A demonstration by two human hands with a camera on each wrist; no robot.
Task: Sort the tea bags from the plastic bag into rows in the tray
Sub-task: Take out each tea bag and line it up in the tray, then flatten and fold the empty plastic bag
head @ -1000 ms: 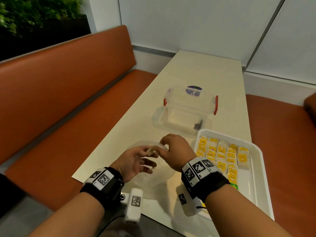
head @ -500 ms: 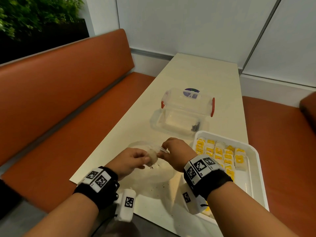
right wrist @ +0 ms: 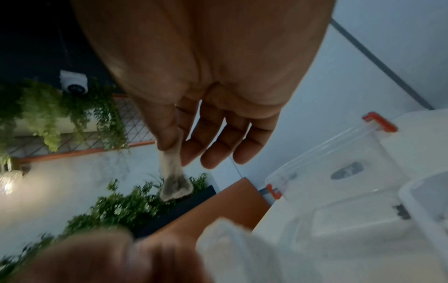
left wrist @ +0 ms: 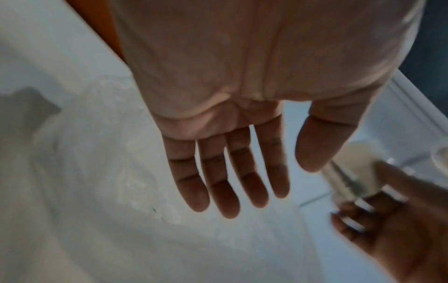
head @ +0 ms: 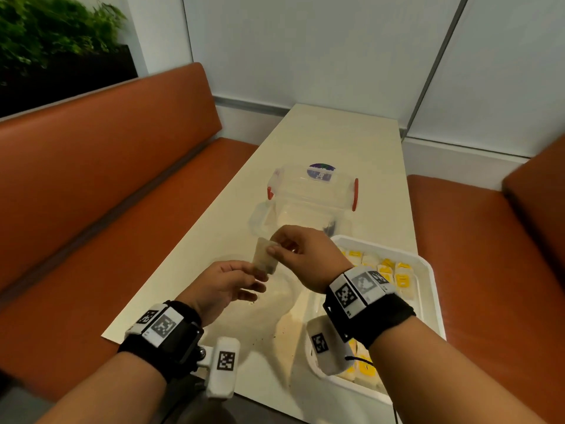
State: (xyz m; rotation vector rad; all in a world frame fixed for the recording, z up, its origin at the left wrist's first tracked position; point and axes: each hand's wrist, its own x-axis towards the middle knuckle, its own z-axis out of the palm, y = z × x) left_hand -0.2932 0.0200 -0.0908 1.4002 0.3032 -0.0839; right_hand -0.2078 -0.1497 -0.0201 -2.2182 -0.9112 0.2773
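My right hand (head: 273,246) pinches a pale tea bag (head: 264,260) by its top edge between thumb and forefinger, and the bag hangs free above the table. The right wrist view shows the same pinch, right hand (right wrist: 169,147) with the tea bag (right wrist: 174,180) dangling below it. My left hand (head: 256,280) lies just below the bag with straight fingers. In the left wrist view the left hand (left wrist: 294,181) is empty. A clear plastic bag (head: 275,304) lies crumpled on the table under both hands. At the right is the white tray (head: 429,270), holding rows of yellow-tagged tea bags (head: 394,275).
A clear plastic box with red latches (head: 312,191) stands open just beyond my hands, its lid beside it. Dark tea crumbs speckle the cream table (head: 336,139). Orange bench seats (head: 91,194) run along both sides, with a wall at the far end.
Both hands were holding the tea bag over the plastic bag. The left hand has let go and opened, and the right hand has lifted the bag up and away.
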